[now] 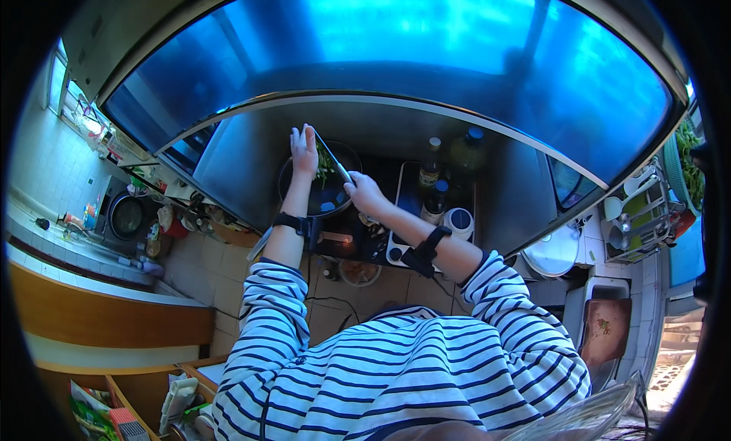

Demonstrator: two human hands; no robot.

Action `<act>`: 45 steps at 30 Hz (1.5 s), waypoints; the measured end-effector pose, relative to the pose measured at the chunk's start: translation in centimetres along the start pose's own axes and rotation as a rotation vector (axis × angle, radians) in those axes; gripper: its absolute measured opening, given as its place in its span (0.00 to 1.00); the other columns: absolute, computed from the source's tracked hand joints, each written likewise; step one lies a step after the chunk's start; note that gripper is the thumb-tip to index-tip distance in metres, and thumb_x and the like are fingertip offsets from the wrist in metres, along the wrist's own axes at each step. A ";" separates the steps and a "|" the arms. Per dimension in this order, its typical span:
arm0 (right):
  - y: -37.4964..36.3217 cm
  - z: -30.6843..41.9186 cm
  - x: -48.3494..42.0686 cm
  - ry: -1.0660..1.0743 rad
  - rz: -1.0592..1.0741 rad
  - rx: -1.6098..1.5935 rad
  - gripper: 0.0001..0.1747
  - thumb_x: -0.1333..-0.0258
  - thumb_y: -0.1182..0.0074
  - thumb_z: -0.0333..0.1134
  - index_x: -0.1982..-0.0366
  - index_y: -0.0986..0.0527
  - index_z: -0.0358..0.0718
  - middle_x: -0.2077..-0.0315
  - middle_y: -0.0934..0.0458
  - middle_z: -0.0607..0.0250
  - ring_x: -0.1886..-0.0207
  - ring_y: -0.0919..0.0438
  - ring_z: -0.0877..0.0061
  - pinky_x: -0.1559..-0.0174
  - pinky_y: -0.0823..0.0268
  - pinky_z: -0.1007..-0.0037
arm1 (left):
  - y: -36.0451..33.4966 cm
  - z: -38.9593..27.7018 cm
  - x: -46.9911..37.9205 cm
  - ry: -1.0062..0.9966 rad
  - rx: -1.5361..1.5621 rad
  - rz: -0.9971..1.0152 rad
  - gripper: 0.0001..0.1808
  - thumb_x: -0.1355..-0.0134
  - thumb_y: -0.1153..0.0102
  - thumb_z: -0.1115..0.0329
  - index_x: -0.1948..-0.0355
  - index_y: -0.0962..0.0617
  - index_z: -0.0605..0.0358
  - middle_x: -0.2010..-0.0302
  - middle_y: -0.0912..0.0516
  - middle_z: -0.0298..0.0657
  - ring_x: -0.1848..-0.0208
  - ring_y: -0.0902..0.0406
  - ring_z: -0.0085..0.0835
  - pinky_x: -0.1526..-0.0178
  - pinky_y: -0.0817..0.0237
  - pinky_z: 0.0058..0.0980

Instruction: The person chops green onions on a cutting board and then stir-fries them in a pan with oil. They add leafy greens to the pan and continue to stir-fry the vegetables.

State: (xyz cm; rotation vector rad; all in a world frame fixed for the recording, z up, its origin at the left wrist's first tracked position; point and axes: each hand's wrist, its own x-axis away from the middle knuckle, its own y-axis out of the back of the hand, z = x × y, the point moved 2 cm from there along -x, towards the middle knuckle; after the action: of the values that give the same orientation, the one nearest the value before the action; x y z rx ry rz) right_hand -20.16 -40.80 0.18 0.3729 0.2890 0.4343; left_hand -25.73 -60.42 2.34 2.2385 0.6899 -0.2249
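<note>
Over the left part of the stove, my right hand (pixel 366 194) grips the handle of a kitchen knife (pixel 332 155), its blade slanting up toward my other hand. My left hand (pixel 304 149) is raised with its fingers extended beside the blade tip; whether it touches the blade I cannot tell. Green leafy vegetables (pixel 325 165) lie below and between the hands, in a dark wok (pixel 328 204) on the stove. Part of the wok is hidden by my left forearm.
Bottles (pixel 429 169) and a white lidded container (pixel 458 221) stand on the stove's right side. A range hood (pixel 400 35) hangs over it. At right are a dish rack (pixel 634 218), a round white lid (pixel 551 249) and a brown cutting board (pixel 606 329). A bowl (pixel 360 272) sits low before me.
</note>
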 end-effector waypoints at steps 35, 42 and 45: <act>-7.3 -5.3 -3.9 -0.515 0.136 -0.584 0.07 0.35 0.54 0.32 0.66 0.27 0.37 0.77 0.28 0.70 0.78 0.30 0.85 0.76 0.35 0.80 | 0.4 10.9 0.5 -0.384 -0.145 0.454 0.08 0.48 0.34 0.72 0.66 0.20 0.59 0.63 0.21 0.42 0.59 0.21 0.37 0.54 0.29 0.32; -8.2 -6.1 -4.8 -0.490 0.164 -0.558 0.07 0.35 0.54 0.32 0.64 0.26 0.37 0.77 0.28 0.69 0.78 0.29 0.84 0.75 0.34 0.80 | 0.2 9.5 1.1 -0.490 -0.072 0.398 0.06 0.44 0.38 0.71 0.66 0.22 0.58 0.64 0.22 0.43 0.59 0.22 0.43 0.56 0.30 0.34; -8.4 -6.2 -4.5 -0.540 0.131 -0.615 0.07 0.35 0.54 0.32 0.63 0.26 0.37 0.77 0.28 0.70 0.78 0.29 0.84 0.75 0.34 0.80 | 0.9 11.1 1.4 -0.315 -0.294 0.360 0.07 0.45 0.37 0.72 0.66 0.22 0.58 0.63 0.22 0.43 0.58 0.22 0.43 0.55 0.31 0.36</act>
State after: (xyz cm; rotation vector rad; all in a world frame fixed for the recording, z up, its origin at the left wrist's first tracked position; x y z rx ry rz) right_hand -23.25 -48.13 -7.92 -0.1032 -0.3954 0.5090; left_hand -23.50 -68.38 -5.24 1.9437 0.1344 -0.2692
